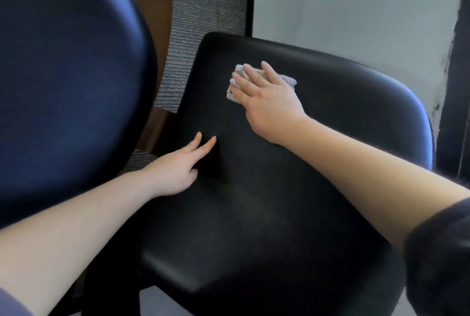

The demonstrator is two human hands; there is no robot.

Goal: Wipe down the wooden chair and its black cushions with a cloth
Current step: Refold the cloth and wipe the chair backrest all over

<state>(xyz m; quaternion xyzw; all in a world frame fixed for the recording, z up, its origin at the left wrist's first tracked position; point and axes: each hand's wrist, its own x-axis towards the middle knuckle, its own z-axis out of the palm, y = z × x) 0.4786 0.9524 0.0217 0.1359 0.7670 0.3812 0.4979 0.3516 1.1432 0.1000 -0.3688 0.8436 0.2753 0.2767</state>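
The cloth (290,81), likely soft and light, lies bunched on the slick black seat cushion (254,201) beneath the right grip (269,96), which presses flat and unclenched (no pinch needed); the left grip (175,170) rests released nearby.

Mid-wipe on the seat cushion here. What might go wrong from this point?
1. The cloth is bunched small under the flat right hand, not gripped; it may slip out or leave unwiped strips on the seat cushion.
2. The left hand rests on the cushion's left side and may smudge or block that patch.
3. The wooden frame is easily skipped.
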